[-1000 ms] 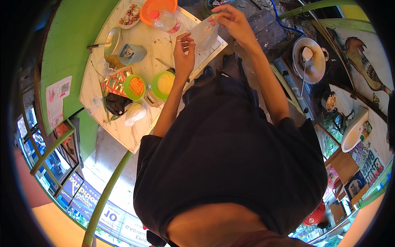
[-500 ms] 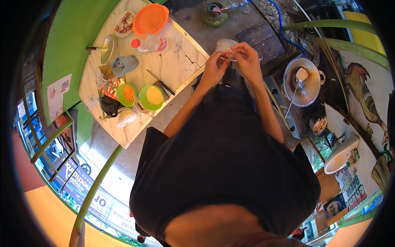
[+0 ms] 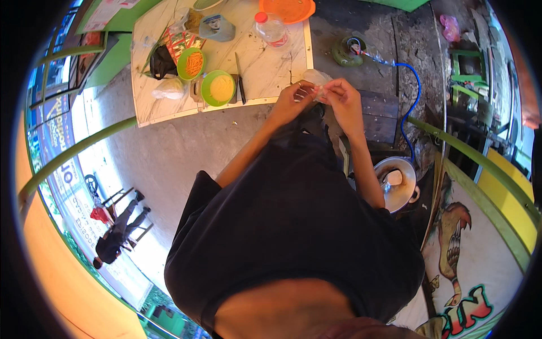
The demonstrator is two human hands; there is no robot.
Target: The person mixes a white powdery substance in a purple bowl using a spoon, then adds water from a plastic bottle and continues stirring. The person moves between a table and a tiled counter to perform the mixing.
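My left hand [image 3: 292,103] and my right hand [image 3: 345,104] meet in front of me at the table's right corner. Between their pinched fingertips is the gathered top of a clear plastic bag [image 3: 317,77]. The bag's body shows just beyond the fingers; its contents cannot be made out. To the left, on the marble-patterned table [image 3: 265,73], stand a green bowl [image 3: 180,69] of orange strips and a green bowl [image 3: 206,97] with pale yellow contents. A knife [image 3: 241,85] with a dark handle lies beside the second bowl.
A capped plastic bottle [image 3: 273,31] and an orange basin [image 3: 287,10] are at the table's far side. Beyond my hands is a green gas cylinder [image 3: 346,53] with a blue hose [image 3: 419,93]. A metal wok [image 3: 402,198] sits by my right forearm. A person [image 3: 117,234] is at far left.
My view has turned, so the table sits farther up and the wok lower. A person has come into view at left. Both hands still pinch the bag's top.
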